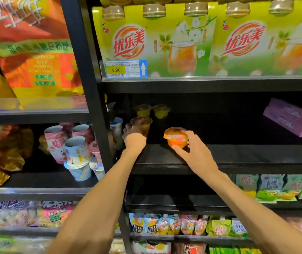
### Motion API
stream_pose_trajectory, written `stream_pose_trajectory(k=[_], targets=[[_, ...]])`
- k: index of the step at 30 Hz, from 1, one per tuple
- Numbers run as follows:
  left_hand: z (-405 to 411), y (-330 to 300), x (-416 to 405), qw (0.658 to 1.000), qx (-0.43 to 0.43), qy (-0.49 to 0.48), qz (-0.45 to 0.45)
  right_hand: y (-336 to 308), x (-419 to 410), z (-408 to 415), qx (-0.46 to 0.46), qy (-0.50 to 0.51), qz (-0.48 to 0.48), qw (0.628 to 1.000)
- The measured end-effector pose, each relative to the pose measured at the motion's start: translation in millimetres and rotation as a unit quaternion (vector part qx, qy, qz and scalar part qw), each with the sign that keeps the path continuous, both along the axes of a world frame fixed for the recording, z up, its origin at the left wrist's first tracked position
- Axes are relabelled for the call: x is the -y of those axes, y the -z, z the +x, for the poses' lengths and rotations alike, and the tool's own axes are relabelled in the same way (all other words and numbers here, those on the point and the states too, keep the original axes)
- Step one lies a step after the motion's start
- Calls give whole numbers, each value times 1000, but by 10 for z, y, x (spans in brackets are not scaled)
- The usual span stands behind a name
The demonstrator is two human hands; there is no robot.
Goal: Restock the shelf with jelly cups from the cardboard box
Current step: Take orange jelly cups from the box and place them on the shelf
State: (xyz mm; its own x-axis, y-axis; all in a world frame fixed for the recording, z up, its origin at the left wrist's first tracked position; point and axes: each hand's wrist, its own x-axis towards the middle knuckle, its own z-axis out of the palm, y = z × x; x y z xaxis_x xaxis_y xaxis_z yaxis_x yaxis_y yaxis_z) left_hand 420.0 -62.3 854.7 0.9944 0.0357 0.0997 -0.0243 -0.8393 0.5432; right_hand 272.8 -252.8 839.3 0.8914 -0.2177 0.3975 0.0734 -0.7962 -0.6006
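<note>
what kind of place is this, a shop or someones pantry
Most likely a shop aisle, such as a small supermarket. A price tag reading 9.90 is clipped to the black shelf, identical drink multipacks stand in a row above, and snack pouches fill the lower tiers.

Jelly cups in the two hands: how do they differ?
The orange jelly cup in the right hand is bright, near the shelf's front edge. The brown jelly cup at the left hand is darker, dimly lit and further back. The right fingers plainly wrap theirs; the left hand's hold is unclear. Both stand upright.
</note>
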Motion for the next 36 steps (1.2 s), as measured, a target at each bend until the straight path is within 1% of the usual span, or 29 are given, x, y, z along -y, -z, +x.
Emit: stream_pose_trajectory(k=[3, 8, 11, 15, 21, 25, 28, 30, 34, 36], targets=[[198, -31, 139, 999, 1, -12, -32, 24, -6, 14, 7, 14, -17, 1000], [307, 50, 246, 998, 54, -14, -12, 64, -15, 27, 18, 31, -35, 999], [320, 13, 292, 998, 52, -23, 1, 83, -13, 28, 28, 29, -40, 998], [340, 8, 311, 998, 57, -33, -8, 82, -18, 34, 25, 40, -45, 998], [321, -15, 280, 998, 62, -14, -15, 79, -31, 42, 20, 42, -42, 998], [256, 5, 193, 996, 74, 3, -53, 63, -32, 38, 10, 44, -39, 998], [72, -23, 134, 996, 39, 21, -78, 58, -27, 39, 9, 35, -39, 999], [-88, 16, 68, 998, 29, 47, -43, 52, -17, 51, 4, 30, -32, 999], [-531, 69, -125, 989, 28, 110, 96, 4, 7, 91, -13, 8, 10, 1000], [-746, 99, -215, 982, 52, 137, 116, -43, 24, 171, -16, -3, 25, 1000]])
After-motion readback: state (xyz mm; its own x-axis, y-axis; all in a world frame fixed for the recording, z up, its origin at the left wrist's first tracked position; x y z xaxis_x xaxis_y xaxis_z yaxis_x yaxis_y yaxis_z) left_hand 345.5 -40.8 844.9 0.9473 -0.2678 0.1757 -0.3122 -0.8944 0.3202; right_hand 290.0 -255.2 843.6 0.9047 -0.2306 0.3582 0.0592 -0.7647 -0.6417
